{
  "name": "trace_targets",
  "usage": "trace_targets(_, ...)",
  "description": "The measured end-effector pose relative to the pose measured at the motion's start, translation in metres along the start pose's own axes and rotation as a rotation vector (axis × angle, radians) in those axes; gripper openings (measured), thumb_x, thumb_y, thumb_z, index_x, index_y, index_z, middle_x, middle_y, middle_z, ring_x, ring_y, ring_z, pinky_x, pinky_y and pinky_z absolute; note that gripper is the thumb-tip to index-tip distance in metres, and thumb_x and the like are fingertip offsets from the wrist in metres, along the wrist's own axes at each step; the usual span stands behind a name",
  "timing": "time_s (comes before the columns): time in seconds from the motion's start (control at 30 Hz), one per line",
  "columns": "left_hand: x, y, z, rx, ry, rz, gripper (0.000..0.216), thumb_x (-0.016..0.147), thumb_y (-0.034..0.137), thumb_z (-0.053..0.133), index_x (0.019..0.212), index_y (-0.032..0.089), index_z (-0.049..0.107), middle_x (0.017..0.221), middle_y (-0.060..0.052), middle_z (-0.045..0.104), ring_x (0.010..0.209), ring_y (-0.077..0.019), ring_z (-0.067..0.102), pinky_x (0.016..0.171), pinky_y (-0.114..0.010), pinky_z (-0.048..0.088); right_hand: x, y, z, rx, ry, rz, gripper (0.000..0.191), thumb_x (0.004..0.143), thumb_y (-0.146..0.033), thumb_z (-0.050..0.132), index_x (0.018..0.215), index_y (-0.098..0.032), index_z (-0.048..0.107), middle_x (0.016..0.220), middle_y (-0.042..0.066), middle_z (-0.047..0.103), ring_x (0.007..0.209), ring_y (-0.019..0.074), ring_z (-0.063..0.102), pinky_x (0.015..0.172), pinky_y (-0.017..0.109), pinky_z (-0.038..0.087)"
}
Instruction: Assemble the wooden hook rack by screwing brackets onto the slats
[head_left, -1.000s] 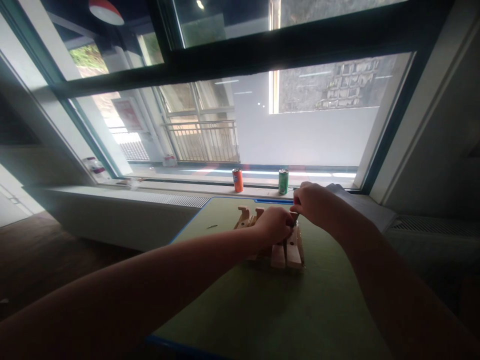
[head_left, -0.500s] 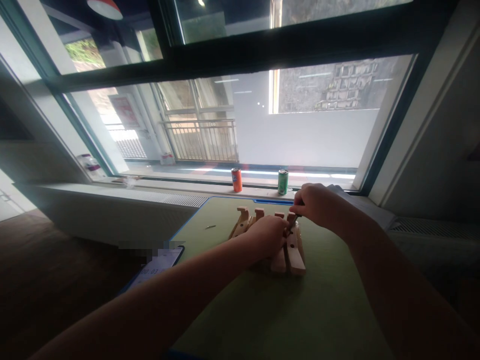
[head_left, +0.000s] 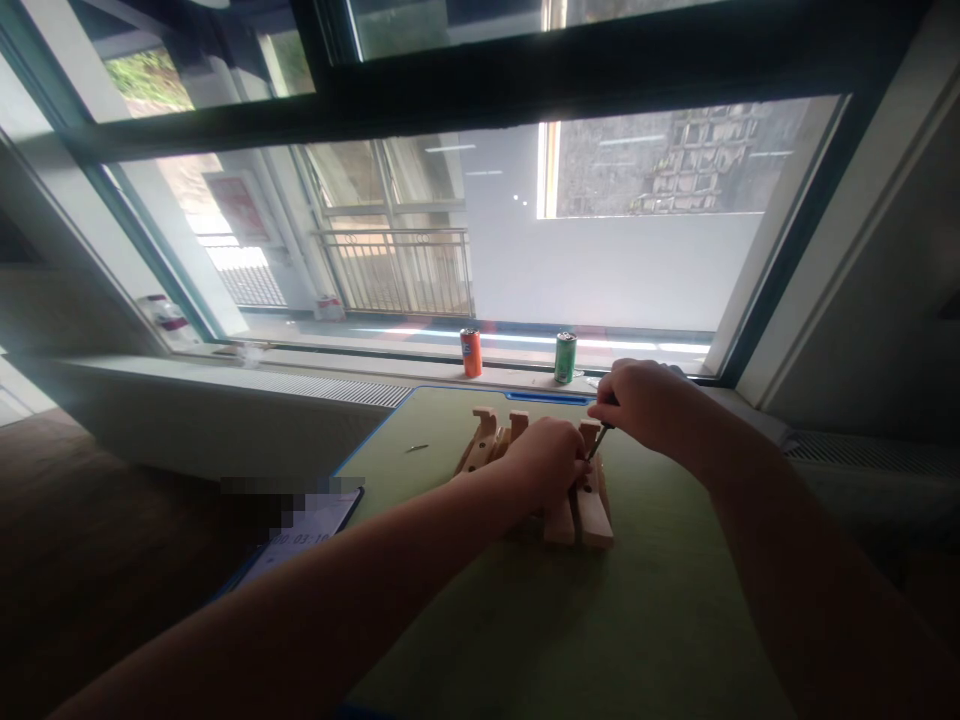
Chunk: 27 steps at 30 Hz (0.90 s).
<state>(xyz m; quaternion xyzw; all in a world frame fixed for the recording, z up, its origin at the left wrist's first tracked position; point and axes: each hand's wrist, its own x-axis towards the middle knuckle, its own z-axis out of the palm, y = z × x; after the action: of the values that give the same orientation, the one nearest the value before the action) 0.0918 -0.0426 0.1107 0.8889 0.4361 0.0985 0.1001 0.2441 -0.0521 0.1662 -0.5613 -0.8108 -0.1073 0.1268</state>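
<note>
My right hand (head_left: 643,398) is closed around the dark handle of a screwdriver (head_left: 598,440), whose thin shaft slants down and left. The tip meets the rightmost of several light wooden pieces (head_left: 593,512), which have dark holes and hooked far ends. Curled over the neighbouring pieces, my left hand (head_left: 549,458) has its fingertips pinched beside the screwdriver tip; what lies between them is hidden. The wooden pieces rest side by side on a green tabletop (head_left: 660,600).
A thin metal piece (head_left: 417,448) lies on the tabletop to the left. A phone with a timer (head_left: 322,515) is at the left edge. On the windowsill stand an orange can (head_left: 471,354) and a green can (head_left: 565,358).
My right hand has risen slightly and shifted right, showing more of the screwdriver shaft. My left hand has moved a little up and right over the wooden pieces. The view has tilted slightly.
</note>
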Motion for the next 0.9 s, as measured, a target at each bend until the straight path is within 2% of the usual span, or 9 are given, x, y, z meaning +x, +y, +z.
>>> trace_targets(0.1,0.003,0.002,0.001,-0.052,-0.007,-0.050,0.020,0.074,0.031,0.053,0.080,0.020,0.069,0.074,-0.003,0.064,0.065,-0.0134,0.054,0.057,-0.023,0.036,0.001,0.001,0.000,-0.003,-0.023,0.011,0.021,0.074,-0.037,0.057,0.070,-0.019,0.066,0.071,0.002,0.060,0.058,0.0108,0.051,0.051,0.023,0.031)
trace_targets(0.33,0.010,0.001,0.001,-0.157,-0.160,-0.105,0.022,0.070,0.036,0.058,0.083,0.021,0.067,0.067,0.000,0.063,0.055,-0.0115,0.052,0.050,-0.021,0.034,0.000,-0.006,-0.004,-0.022,-0.027,0.042,0.022,0.074,-0.037,0.056,0.070,-0.018,0.066,0.068,0.002,0.060,0.055,0.0115,0.051,0.049,0.023,0.033)
trace_targets(0.47,0.012,-0.005,0.003,-0.196,-0.148,-0.075,0.023,0.073,0.035,0.053,0.078,0.018,0.068,0.062,0.000,0.061,0.051,-0.0099,0.050,0.048,-0.021,0.033,0.000,-0.007,-0.005,0.001,-0.047,0.039,0.021,0.074,-0.036,0.056,0.070,-0.018,0.067,0.067,0.003,0.061,0.054,0.0118,0.051,0.049,0.023,0.034)
trace_targets(0.63,0.010,-0.011,0.007,-0.219,-0.112,-0.055,0.026,0.075,0.036,0.050,0.082,0.018,0.068,0.061,0.000,0.059,0.050,-0.0093,0.049,0.048,-0.020,0.032,0.001,-0.007,-0.006,-0.002,-0.033,0.022,0.022,0.074,-0.036,0.056,0.070,-0.018,0.068,0.067,0.004,0.061,0.054,0.0124,0.051,0.049,0.024,0.034)
trace_targets(0.9,0.009,-0.008,0.007,-0.245,-0.149,-0.053,0.025,0.076,0.032,0.049,0.084,0.017,0.067,0.065,-0.002,0.061,0.056,-0.0105,0.051,0.051,-0.020,0.034,0.000,-0.005,-0.001,-0.045,-0.007,0.003,0.022,0.073,-0.037,0.056,0.069,-0.018,0.067,0.069,0.005,0.060,0.058,0.0142,0.053,0.052,0.024,0.036)
